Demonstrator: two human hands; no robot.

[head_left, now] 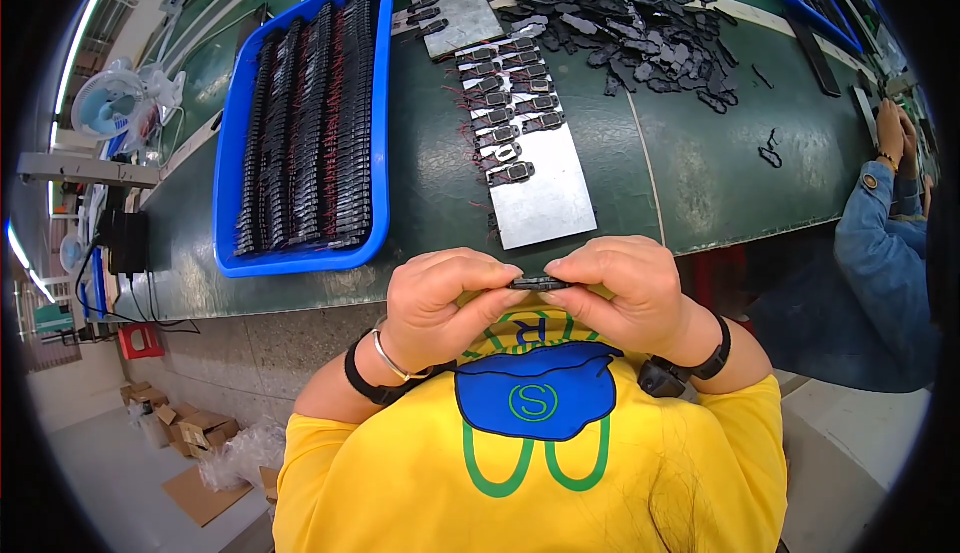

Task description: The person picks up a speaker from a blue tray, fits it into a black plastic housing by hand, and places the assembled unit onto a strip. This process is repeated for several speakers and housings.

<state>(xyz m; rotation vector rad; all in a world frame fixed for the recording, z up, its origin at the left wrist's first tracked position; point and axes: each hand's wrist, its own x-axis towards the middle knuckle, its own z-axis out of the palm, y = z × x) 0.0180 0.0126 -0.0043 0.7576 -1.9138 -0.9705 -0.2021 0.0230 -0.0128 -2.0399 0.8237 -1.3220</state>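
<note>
Between my two hands, close to my chest, is a small black plastic part (538,283) seen edge-on. My left hand (447,298) pinches its left end between thumb and fingers. At the right end, the thumb and fingers of my right hand (628,293) pinch it too. Just beyond them on the green table lies a pale metal plate (548,193). Two rows of small black speaker-like modules (510,172) with thin red wires sit on the plate's far part. The held part's underside is hidden by my fingers.
A blue tray (380,133) packed with rows of black modules stands at left. A pile of black plastic pieces (640,38) spreads at the back. Another metal plate (465,13) lies behind. At the right, a co-worker's denim sleeve (870,218) reaches the table.
</note>
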